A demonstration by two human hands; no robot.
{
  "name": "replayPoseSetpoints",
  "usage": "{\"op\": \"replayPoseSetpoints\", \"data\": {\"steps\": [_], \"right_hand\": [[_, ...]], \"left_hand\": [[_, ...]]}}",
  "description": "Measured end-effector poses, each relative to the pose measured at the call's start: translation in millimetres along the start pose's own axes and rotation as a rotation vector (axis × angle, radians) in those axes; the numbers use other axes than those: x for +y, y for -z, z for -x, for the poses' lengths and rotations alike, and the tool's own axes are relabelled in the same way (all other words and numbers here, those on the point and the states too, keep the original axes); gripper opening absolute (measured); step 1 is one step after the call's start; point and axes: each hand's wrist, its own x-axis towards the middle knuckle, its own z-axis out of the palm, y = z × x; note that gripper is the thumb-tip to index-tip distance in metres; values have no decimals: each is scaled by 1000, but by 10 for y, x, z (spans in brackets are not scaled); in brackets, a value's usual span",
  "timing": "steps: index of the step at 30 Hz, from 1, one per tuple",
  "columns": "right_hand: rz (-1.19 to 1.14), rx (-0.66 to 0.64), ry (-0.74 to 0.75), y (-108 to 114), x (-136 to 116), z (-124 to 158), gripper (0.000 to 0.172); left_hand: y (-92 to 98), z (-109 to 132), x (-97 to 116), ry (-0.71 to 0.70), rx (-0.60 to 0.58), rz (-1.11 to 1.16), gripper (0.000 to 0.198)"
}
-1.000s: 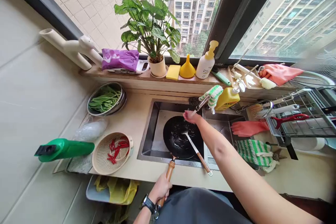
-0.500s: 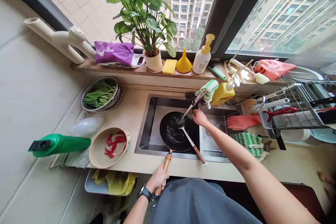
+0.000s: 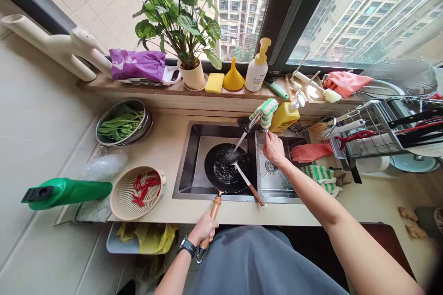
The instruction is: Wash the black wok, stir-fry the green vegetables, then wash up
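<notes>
My left hand [image 3: 205,227] is wrapped round the wooden handle [image 3: 215,207] of a black wok [image 3: 218,176] that sits in the left sink basin. A stream of water runs from the faucet [image 3: 254,120] into the wok. Resting in the wok is a spatula [image 3: 247,179], its wooden handle end over the sink's front rim. My right hand [image 3: 274,148] is closed at the faucet's lever, just below the green-and-white striped cloth [image 3: 269,111] draped over the faucet. Its fingertips are partly hidden.
Left of the sink [image 3: 180,179] stand a beige basket [image 3: 119,193] with red chilies and a bowl [image 3: 148,124] of green leaves. A yellow bottle [image 3: 284,117] stands behind the right basin. Pink gloves [image 3: 311,151] and a dish rack [image 3: 367,147] are at right.
My right hand has moved from over the wok's edge up and right to the faucet lever. My left hand keeps its hold on the wok handle. The view has shifted slightly.
</notes>
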Motion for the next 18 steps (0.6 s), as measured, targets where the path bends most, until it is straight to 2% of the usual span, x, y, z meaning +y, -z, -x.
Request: {"op": "replayPoseSetpoints", "data": {"steps": [3,7,9,11,13,15,16,18], "right_hand": [[18,-10,-12,-82,-1,72,67],[34,-127,-24,-129,11,175,71],[39,-174,-42,-94,-52,229,71],[33,-205,-56,-50,-211,339,64],[-1,-315,6,-45,-458,545,50],[-67,-546,138,-106,-729,826,39],[-90,-655,180,-157,-850,969,40],[-128,-778,140,-272,-1027,1208,57]], "left_hand": [[1,-1,-10,-9,2,8,54],[-3,8,3,-15,0,12,55],[-7,19,23,-6,-7,20,56],[-13,28,43,8,-20,28,56],[-20,29,55,17,-29,30,55],[-29,22,53,16,-24,26,56],[-32,16,48,16,-19,22,58],[-35,2,33,20,-9,15,61]]}}
